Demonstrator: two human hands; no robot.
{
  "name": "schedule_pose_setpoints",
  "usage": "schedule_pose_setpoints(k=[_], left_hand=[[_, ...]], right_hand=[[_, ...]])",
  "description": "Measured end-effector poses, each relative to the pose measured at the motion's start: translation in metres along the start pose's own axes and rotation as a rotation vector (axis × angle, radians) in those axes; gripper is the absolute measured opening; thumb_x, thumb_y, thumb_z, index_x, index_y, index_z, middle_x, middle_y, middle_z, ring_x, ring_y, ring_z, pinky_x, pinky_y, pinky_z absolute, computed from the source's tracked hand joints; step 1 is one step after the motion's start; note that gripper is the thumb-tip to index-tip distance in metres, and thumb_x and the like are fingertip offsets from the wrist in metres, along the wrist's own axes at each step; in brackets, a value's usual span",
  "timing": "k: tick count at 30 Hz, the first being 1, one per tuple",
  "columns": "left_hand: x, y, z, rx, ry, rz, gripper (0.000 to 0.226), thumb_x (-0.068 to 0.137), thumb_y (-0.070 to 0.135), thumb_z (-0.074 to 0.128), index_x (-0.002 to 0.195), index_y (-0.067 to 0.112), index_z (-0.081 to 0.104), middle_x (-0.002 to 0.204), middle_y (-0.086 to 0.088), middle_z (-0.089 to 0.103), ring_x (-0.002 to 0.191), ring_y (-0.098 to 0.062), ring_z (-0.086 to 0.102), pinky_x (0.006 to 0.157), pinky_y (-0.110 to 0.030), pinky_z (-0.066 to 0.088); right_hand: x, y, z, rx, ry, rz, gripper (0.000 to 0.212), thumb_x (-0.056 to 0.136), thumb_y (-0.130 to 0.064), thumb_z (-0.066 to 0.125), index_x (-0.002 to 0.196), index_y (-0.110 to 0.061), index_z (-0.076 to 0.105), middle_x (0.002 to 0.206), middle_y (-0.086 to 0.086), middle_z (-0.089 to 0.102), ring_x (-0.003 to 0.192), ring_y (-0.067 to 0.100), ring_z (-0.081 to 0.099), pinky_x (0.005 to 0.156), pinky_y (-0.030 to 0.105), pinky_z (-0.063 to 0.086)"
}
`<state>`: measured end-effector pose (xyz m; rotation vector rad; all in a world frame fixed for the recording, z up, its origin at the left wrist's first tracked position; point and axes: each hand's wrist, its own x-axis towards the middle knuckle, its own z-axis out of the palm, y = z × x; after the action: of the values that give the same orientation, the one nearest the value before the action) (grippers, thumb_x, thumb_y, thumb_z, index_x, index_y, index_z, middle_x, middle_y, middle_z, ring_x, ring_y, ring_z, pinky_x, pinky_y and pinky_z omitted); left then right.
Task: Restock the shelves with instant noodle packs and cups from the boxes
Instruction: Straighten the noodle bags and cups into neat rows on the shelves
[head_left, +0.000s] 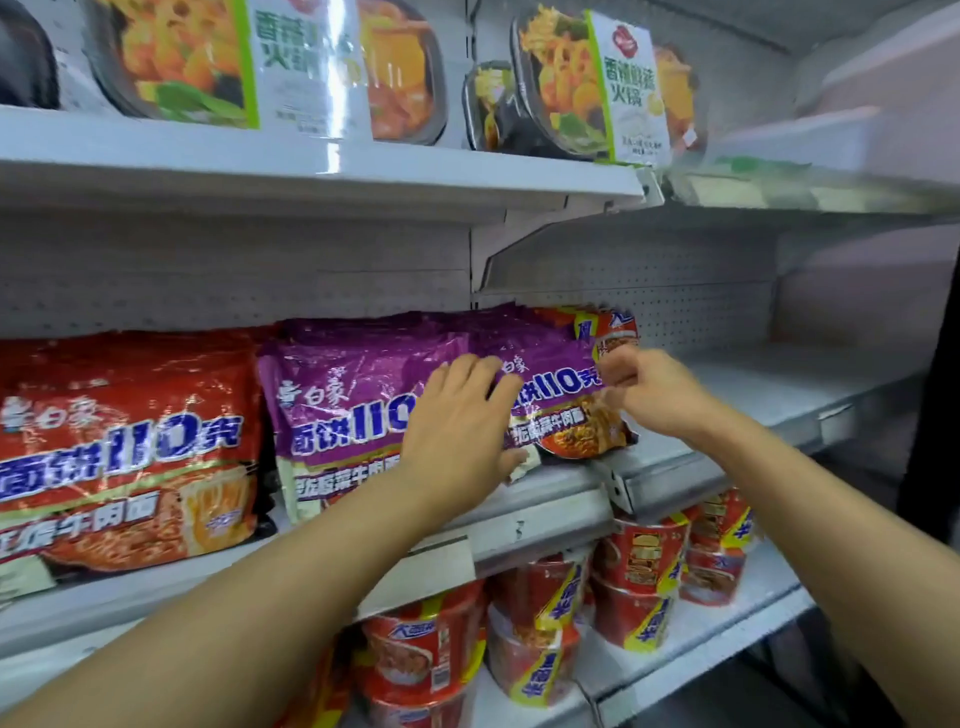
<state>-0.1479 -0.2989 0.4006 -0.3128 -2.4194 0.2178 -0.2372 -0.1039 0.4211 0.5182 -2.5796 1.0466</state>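
Two hands are working one purple noodle pack (550, 384): left hand (462, 421) pressing flat-fingered, right hand (649, 389) pinching its right edge.

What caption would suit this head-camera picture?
Both hands, left and right, settle a purple noodle pack on the middle shelf.

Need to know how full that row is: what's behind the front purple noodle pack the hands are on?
More purple packs stand stacked behind the front purple pack, with a red pack behind at the right. How far back the row runs is hidden.
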Motion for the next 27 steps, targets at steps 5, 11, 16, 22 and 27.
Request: schedule_pose_setpoints(k=[5, 11, 16, 22, 27], left_hand=[[0.051, 0.032, 0.03, 0.012, -0.124, -0.063, 0.076, 0.085, 0.054, 0.058, 0.144, 0.018, 0.027, 0.151, -0.008, 0.025, 0.14, -0.029, 0.017, 0.114, -0.042, 0.014], [0.088, 0.047, 0.059, 0.034, -0.277, -0.244, 0.096, 0.079, 0.062, 0.061, 0.15, 0.025, 0.007, 0.158, -0.012, -0.016, 0.145, -0.033, -0.015, 0.115, -0.051, -0.009], [0.1, 0.042, 0.072, 0.019, -0.371, -0.369, 0.119, 0.069, 0.062, 0.071, 0.15, 0.03, -0.01, 0.157, -0.012, -0.022, 0.144, -0.033, -0.019, 0.115, -0.051, -0.009], [0.104, 0.036, 0.084, 0.137, -0.283, -0.417, 0.127, 0.061, 0.064, 0.075, 0.147, 0.031, -0.012, 0.156, -0.012, -0.003, 0.145, -0.034, -0.003, 0.115, -0.053, 0.0], [0.105, 0.028, 0.093, 0.184, -0.204, -0.434, 0.128, 0.063, 0.066, 0.074, 0.147, 0.03, -0.016, 0.153, -0.01, -0.001, 0.144, -0.033, -0.002, 0.115, -0.054, 0.001]], right_hand=[[0.043, 0.031, -0.01, 0.041, -0.041, -0.017, 0.037, 0.092, -0.002, 0.054, 0.128, -0.009, 0.053, 0.12, 0.007, 0.056, 0.114, 0.022, 0.053, 0.093, 0.031, 0.045], [0.096, 0.046, -0.004, 0.094, -0.081, -0.094, 0.037, 0.096, -0.006, 0.047, 0.133, -0.013, 0.047, 0.123, 0.006, 0.054, 0.104, 0.019, 0.052, 0.083, 0.03, 0.045], [0.133, 0.039, 0.003, 0.144, -0.156, -0.157, 0.038, 0.1, -0.01, 0.041, 0.138, -0.015, 0.043, 0.138, 0.006, 0.049, 0.116, 0.019, 0.051, 0.086, 0.026, 0.048], [0.166, 0.026, 0.017, 0.132, -0.3, -0.106, 0.025, 0.098, -0.02, 0.05, 0.122, -0.014, 0.054, 0.115, 0.007, 0.058, 0.102, 0.022, 0.058, 0.086, 0.035, 0.05], [0.177, 0.025, 0.025, 0.231, -0.385, -0.084, 0.013, 0.094, -0.011, 0.055, 0.106, -0.016, 0.053, 0.112, 0.009, 0.057, 0.104, 0.026, 0.057, 0.07, 0.027, 0.046]])
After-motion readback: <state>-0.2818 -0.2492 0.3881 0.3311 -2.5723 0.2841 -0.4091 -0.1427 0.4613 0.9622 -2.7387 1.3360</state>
